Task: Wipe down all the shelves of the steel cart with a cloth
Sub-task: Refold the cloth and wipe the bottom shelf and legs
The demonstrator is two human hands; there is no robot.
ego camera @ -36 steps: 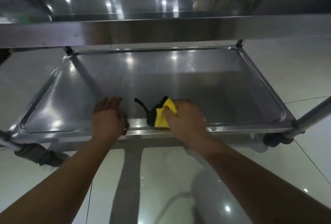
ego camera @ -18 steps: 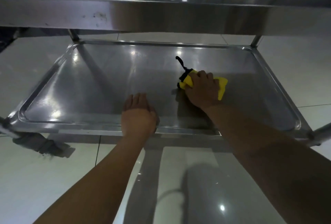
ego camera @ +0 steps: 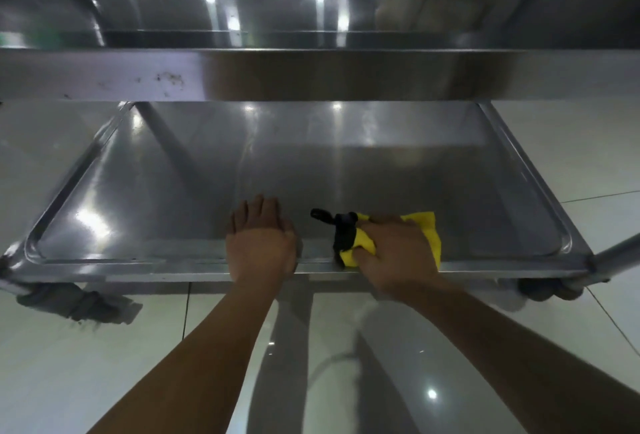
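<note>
Your left hand (ego camera: 260, 246) rests flat on the lower shelf's (ego camera: 346, 173) near rim, your right hand (ego camera: 394, 253) beside it grips the yellow cloth (ego camera: 429, 225) there, and the unwiped steel stretches straight ahead, long axis left-right.

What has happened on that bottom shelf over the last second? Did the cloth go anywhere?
The right hand pushed the yellow cloth from the shelf's near edge out toward the middle, then drew it back to the front rim of the lower shelf, where it presses it now. Nothing was picked up or let go. The left hand stayed flat on the front rim, steadying the cart.
</note>
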